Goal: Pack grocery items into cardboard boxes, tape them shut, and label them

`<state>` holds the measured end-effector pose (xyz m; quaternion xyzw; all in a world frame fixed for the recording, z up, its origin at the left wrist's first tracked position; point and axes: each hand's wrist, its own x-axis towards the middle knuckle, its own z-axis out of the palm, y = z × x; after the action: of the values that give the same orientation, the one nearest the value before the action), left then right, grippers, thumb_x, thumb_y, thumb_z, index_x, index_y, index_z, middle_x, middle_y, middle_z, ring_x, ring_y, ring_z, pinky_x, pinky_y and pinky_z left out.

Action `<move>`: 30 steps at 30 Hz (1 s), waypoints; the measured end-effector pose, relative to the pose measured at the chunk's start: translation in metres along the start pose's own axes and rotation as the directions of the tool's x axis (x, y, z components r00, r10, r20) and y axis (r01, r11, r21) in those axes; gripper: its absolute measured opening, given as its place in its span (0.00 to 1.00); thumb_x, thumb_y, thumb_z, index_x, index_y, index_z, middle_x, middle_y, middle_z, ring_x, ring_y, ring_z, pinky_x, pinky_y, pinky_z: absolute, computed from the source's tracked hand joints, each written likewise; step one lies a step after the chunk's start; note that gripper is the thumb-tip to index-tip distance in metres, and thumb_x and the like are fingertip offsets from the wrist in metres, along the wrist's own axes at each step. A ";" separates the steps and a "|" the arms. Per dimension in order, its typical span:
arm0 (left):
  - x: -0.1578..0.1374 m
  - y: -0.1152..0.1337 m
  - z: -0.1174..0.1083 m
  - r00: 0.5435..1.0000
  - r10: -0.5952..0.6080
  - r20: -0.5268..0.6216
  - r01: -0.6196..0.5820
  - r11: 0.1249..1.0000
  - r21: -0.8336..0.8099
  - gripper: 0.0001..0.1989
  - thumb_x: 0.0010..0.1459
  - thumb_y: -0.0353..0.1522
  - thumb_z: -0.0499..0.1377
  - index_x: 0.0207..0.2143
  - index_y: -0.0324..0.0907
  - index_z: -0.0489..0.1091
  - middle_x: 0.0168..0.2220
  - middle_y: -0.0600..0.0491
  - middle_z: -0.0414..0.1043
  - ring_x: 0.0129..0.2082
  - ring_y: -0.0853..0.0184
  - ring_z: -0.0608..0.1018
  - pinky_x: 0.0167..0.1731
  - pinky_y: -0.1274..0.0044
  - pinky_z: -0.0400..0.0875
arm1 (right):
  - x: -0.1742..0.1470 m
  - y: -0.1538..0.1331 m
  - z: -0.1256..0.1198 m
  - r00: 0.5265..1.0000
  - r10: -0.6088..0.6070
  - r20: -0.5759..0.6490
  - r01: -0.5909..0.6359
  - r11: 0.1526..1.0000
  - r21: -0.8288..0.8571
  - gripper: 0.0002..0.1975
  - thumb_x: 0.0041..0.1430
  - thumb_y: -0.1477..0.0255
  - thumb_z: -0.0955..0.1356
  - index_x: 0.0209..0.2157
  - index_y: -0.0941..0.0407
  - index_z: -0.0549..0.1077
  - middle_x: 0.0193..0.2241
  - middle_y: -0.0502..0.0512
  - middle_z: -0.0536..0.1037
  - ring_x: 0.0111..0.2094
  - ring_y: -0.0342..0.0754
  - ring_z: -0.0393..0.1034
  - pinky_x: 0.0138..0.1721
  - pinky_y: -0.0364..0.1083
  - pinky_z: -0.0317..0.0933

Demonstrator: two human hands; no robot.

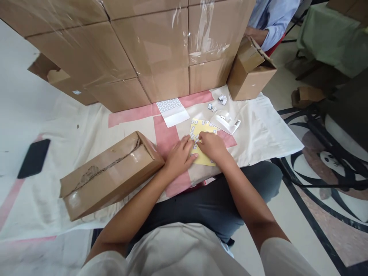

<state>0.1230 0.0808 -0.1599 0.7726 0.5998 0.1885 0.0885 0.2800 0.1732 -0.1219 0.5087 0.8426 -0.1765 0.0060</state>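
Head view: two hands are working at a yellow sheet.
The yellow sheet (204, 160) is lying on the table (261, 126), with little white pieces showing on it. The left hand (179, 156) is lying nearly flat at its left edge, fingers long, thumb apart, gripping nothing. The right hand (214, 146) is bending its fingers over the middle; the view is not showing if they are pinching a piece. The sheet might slide or wrinkle if the left hand is pressing too softly, and a piece might tear if the fingers are pulling hard. The long box (112, 174) is lying near the left arm, its top hiding the inside. The open box (244, 78) is standing far right, by another person's hand (257, 35); its inside is hiding too.
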 end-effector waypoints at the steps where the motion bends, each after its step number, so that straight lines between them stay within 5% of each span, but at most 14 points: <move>1: 0.000 -0.003 0.000 0.999 -0.043 0.002 0.043 0.999 -0.015 0.25 0.70 0.42 0.50 0.62 0.37 0.65 0.69 0.38 0.61 0.69 0.53 0.65 0.64 0.60 0.62 | 0.000 -0.001 0.001 1.000 0.000 -0.004 0.000 1.000 0.002 0.11 0.67 0.69 0.65 0.48 0.56 0.75 0.45 0.62 0.82 0.48 0.57 0.76 0.41 0.49 0.65; 8: -0.007 -0.002 -0.004 0.996 -0.078 0.040 0.078 0.997 0.004 0.27 0.71 0.44 0.48 0.65 0.39 0.60 0.69 0.40 0.61 0.70 0.55 0.62 0.66 0.61 0.56 | 0.005 -0.007 0.004 0.999 0.051 -0.001 -0.051 0.998 0.021 0.10 0.66 0.76 0.62 0.44 0.57 0.74 0.43 0.63 0.82 0.45 0.58 0.77 0.37 0.48 0.63; 16: -0.007 0.001 0.001 0.994 -0.105 0.024 0.102 0.987 0.121 0.30 0.70 0.48 0.49 0.69 0.44 0.60 0.74 0.44 0.49 0.70 0.46 0.59 0.65 0.57 0.57 | 0.000 -0.004 0.002 1.000 0.025 -0.017 -0.022 0.993 0.112 0.08 0.66 0.76 0.62 0.42 0.57 0.73 0.39 0.60 0.82 0.41 0.55 0.76 0.36 0.47 0.61; 30: -0.008 -0.002 0.003 0.994 -0.110 0.026 0.106 0.986 0.126 0.29 0.70 0.47 0.49 0.68 0.46 0.61 0.70 0.45 0.58 0.67 0.48 0.61 0.65 0.58 0.56 | -0.005 -0.002 -0.006 0.996 -0.058 -0.062 0.064 0.991 0.114 0.09 0.67 0.77 0.61 0.38 0.55 0.73 0.38 0.57 0.81 0.39 0.53 0.74 0.32 0.46 0.52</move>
<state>0.1208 0.0737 -0.1643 0.7461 0.6497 0.1330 0.0601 0.2813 0.1700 -0.1150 0.4871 0.8459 -0.2105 -0.0536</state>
